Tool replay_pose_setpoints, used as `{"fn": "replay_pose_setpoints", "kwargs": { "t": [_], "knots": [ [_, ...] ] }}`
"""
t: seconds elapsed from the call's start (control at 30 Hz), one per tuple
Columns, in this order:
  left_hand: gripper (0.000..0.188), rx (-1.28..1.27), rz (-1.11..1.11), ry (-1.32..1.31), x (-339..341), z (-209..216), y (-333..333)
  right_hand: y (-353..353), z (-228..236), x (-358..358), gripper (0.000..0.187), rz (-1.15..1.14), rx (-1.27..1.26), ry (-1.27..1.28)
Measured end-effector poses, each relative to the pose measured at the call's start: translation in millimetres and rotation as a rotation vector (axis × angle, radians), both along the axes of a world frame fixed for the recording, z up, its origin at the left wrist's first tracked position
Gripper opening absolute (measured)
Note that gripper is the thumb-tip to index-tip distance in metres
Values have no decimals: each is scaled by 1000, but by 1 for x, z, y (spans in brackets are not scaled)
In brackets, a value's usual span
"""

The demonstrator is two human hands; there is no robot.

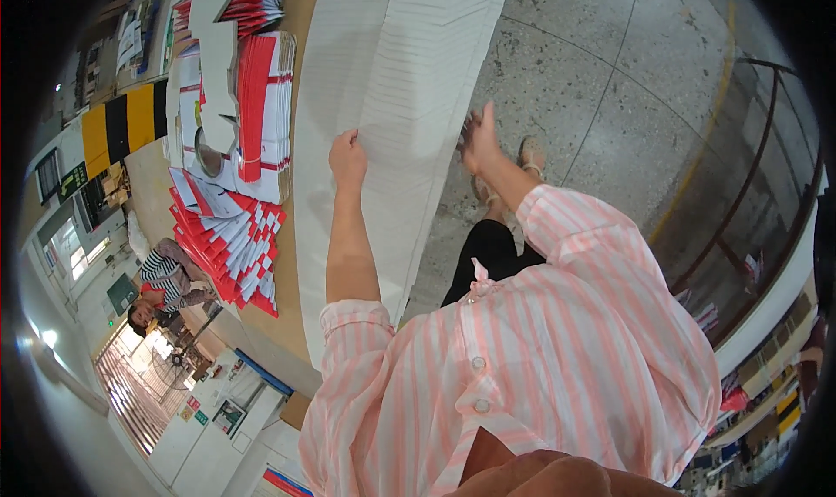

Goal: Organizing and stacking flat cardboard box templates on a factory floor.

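The left hand (349,159) is over the pale ridged surface (418,79), toward its left edge; fingers curled together, no item visible in the grip. The right hand (479,140) is at the right edge, fingers apart; contact cannot be told. Beyond the left edge lie 2 red-and-white lots: a squared printed-paper stack (283,114) and a fanned printed-paper pile (231,253). Assessment: the squared stack appears gathered, the fanned pile not yet squared; remaining work cannot be determined.

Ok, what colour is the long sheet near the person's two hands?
The long sheet is off-white with faint crease-like lines; head view shows it best.
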State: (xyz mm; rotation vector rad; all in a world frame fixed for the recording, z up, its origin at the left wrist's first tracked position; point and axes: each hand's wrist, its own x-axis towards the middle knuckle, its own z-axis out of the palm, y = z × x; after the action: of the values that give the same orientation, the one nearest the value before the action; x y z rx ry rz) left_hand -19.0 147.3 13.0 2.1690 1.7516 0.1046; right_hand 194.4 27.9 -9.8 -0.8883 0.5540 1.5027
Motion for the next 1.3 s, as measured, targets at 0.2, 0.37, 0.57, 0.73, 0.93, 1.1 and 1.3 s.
{"fn": "replay_pose_setpoints", "kwargs": {
  "t": [0.2,0.37,0.57,0.73,0.93,1.1,1.3],
  "knots": [
    [25,60,-78,31,-2,-4,-5,8,-11,-4,84,-163,202,-100],
    [28,68,-159,-122,-17,-2,-4,1,0,-17,84,-91,345,-223],
    [30,11,-251,105,-39,1,-12,-5,-16,-64,76,-146,242,-422],
    [29,17,-192,-172,-54,-6,-7,-9,-40,-57,83,-111,324,-451],
    [25,-97,-142,-47,-141,1,-44,-112,-39,-109,97,-32,-99,-368],
    [22,-78,-153,-147,-159,-4,-74,-107,-43,-160,101,50,173,-162],
    [21,-48,-209,-35,-156,1,-82,-87,-26,-139,101,-74,-79,-251]
  ]
}}
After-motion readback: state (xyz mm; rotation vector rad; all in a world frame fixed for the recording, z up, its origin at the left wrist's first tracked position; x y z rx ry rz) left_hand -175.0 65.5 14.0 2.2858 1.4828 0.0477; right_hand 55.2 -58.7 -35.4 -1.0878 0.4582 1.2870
